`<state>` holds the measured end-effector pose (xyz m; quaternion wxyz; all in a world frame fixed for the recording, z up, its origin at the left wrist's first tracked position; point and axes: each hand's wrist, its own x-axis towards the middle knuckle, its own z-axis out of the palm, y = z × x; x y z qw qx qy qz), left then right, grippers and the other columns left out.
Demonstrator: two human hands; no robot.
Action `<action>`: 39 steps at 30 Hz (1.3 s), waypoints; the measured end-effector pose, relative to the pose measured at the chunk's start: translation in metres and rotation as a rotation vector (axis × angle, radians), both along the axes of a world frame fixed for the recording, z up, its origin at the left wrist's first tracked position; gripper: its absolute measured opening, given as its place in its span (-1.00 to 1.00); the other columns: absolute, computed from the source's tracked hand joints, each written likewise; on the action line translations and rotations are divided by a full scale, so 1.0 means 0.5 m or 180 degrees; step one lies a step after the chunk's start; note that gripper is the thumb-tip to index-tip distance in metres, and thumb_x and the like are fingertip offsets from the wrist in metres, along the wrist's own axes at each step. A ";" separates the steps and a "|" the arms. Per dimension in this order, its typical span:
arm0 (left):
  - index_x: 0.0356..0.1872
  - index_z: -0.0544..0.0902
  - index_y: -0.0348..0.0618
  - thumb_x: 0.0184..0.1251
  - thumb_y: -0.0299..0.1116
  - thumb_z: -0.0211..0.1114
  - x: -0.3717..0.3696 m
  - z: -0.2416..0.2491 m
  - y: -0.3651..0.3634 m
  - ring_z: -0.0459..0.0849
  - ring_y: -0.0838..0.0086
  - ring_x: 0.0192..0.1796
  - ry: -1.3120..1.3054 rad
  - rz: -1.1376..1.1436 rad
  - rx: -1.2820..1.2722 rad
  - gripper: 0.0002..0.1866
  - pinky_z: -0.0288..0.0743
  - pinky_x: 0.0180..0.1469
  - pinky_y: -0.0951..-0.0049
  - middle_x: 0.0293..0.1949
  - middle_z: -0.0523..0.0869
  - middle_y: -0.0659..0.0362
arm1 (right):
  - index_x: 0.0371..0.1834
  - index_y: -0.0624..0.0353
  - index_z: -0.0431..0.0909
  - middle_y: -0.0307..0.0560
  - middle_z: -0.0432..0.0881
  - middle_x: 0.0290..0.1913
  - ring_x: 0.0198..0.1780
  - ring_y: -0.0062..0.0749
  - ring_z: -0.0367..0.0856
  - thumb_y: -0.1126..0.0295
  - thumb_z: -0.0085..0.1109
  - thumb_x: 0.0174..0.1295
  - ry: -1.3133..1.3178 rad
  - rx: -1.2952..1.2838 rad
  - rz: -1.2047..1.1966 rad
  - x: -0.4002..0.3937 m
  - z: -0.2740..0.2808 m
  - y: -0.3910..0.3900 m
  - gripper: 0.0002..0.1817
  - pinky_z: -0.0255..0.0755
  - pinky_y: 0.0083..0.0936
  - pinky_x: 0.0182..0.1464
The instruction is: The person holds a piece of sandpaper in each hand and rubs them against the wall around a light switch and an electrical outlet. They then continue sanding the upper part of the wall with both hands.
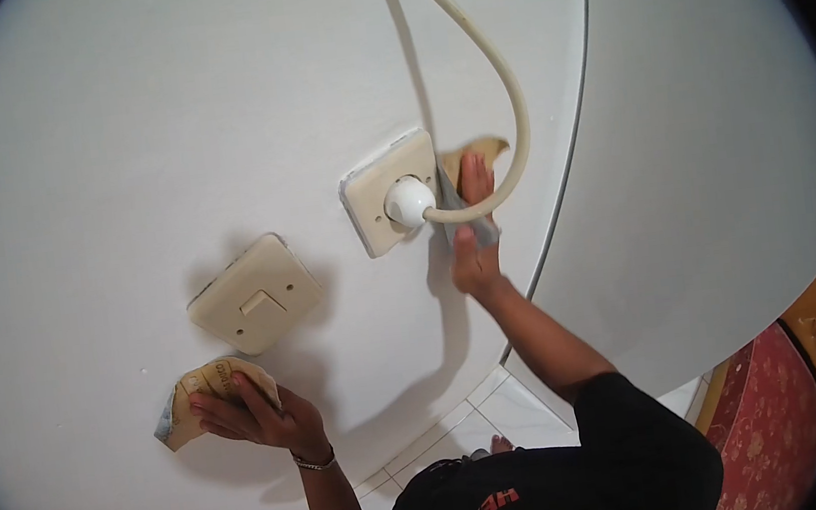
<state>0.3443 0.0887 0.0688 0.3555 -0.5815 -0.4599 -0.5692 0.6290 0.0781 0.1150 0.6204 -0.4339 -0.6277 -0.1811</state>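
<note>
My left hand [264, 420] presses a creased piece of sandpaper [209, 378] with a printed tan back flat against the white wall. It is just below a cream light switch [257, 297]. Beside the cream wall socket [366, 209], my right hand [474, 262] is closed on a second piece of sandpaper [478, 229], folded so that a grey face and a tan back both show. A white round plug [409, 201] sits in the socket, and its thick cord [506, 83] loops over the right hand's fingers, hiding part of them.
A grey-white panel or door [687, 143] stands to the right behind a dark seam. White floor tiles [439, 440] and a foot show below. Red patterned fabric [772, 405] lies at the lower right.
</note>
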 end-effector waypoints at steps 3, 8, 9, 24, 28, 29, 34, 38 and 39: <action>0.25 0.39 -0.12 0.40 -0.30 -0.11 -0.003 -0.001 0.002 0.01 -0.05 0.44 0.0003 -0.0014 0.0011 -0.57 -0.23 0.38 -0.09 0.40 0.06 -0.17 | 0.32 0.44 0.13 0.17 0.00 0.44 0.48 -0.02 -0.21 0.23 -0.25 0.34 -0.0282 0.0313 0.0236 0.013 0.120 0.007 -0.42 -0.46 -0.22 0.44; 0.25 0.38 -0.12 0.38 -0.33 -0.08 0.040 0.012 -0.022 -0.01 -0.07 0.44 -0.0089 -0.0063 -0.0078 -0.57 -0.25 0.37 -0.11 0.40 0.05 -0.18 | 0.38 0.44 -0.07 0.18 -0.03 0.44 0.48 -0.01 -0.17 0.10 -0.29 0.37 -0.0216 0.0265 -0.0152 0.042 0.048 0.001 -0.31 -0.56 -0.25 0.43; 0.26 0.38 -0.12 0.37 -0.33 -0.07 0.033 0.007 -0.022 -0.03 -0.07 0.44 -0.0008 -0.0102 -0.0124 -0.56 -0.26 0.37 -0.11 0.40 0.05 -0.18 | 0.37 0.46 -0.06 0.18 -0.03 0.44 0.48 -0.04 -0.16 0.08 -0.30 0.37 0.0010 0.0221 -0.0112 0.030 -0.016 -0.004 -0.30 -0.58 -0.26 0.43; 0.30 0.30 -0.04 0.42 -0.23 -0.08 0.015 -0.060 -0.029 -0.07 -0.11 0.44 0.0196 -0.0076 -0.0223 -0.55 -0.27 0.36 -0.17 0.40 -0.02 -0.22 | 0.40 0.43 -0.16 0.25 -0.13 0.45 0.49 0.05 -0.30 0.03 -0.39 0.35 0.0731 -0.0174 -0.0304 -0.053 -0.152 -0.020 -0.26 -0.61 -0.08 0.40; 0.32 0.26 0.05 0.40 -0.19 -0.07 0.015 -0.066 -0.019 -0.08 -0.14 0.44 0.0283 0.0086 -0.0170 -0.52 -0.27 0.35 -0.19 0.40 -0.03 -0.24 | 0.40 0.39 -0.13 0.17 -0.10 0.46 0.50 -0.12 -0.24 0.05 -0.27 0.36 0.0697 -0.0047 -0.0787 0.058 -0.118 0.011 -0.27 -0.52 -0.19 0.42; 0.32 0.26 0.05 0.40 -0.19 -0.07 0.018 -0.062 -0.022 -0.08 -0.14 0.44 0.0315 0.0076 -0.0187 -0.52 -0.27 0.35 -0.19 0.40 -0.03 -0.24 | 0.40 0.38 -0.10 0.15 -0.08 0.46 0.49 -0.14 -0.21 0.11 -0.27 0.38 0.1263 -0.0284 -0.0587 0.129 -0.098 0.037 -0.32 -0.50 -0.22 0.43; 0.36 0.20 0.08 0.43 -0.15 -0.13 0.014 -0.062 -0.001 -0.06 -0.08 0.45 0.0095 0.0200 -0.0069 -0.50 -0.24 0.36 -0.16 0.41 -0.03 -0.20 | -0.11 0.36 0.36 -0.03 0.43 -0.09 -0.07 -0.40 0.36 0.31 -0.28 0.42 0.2718 -0.0057 -0.0522 0.116 -0.110 0.090 -0.70 0.28 -0.36 -0.01; 0.38 0.17 0.08 0.45 -0.13 -0.15 0.002 -0.070 -0.001 -0.07 -0.06 0.45 0.0198 0.0227 -0.0037 -0.50 -0.24 0.36 -0.14 0.42 -0.04 -0.18 | 0.36 0.46 -0.02 0.25 -0.17 0.46 0.51 -0.05 -0.35 0.35 -0.04 0.16 0.0204 -0.0727 -0.0678 -0.093 -0.252 -0.038 -0.28 -0.57 -0.08 0.40; 0.39 0.16 0.08 0.45 -0.13 -0.16 -0.002 -0.072 -0.002 -0.07 -0.05 0.45 0.0227 0.0230 -0.0069 -0.49 -0.24 0.36 -0.14 0.42 -0.05 -0.18 | 0.36 0.45 -0.04 0.26 -0.19 0.46 0.51 -0.04 -0.35 0.32 -0.04 0.19 0.0517 -0.0773 -0.0656 -0.073 -0.262 -0.033 -0.28 -0.55 -0.08 0.41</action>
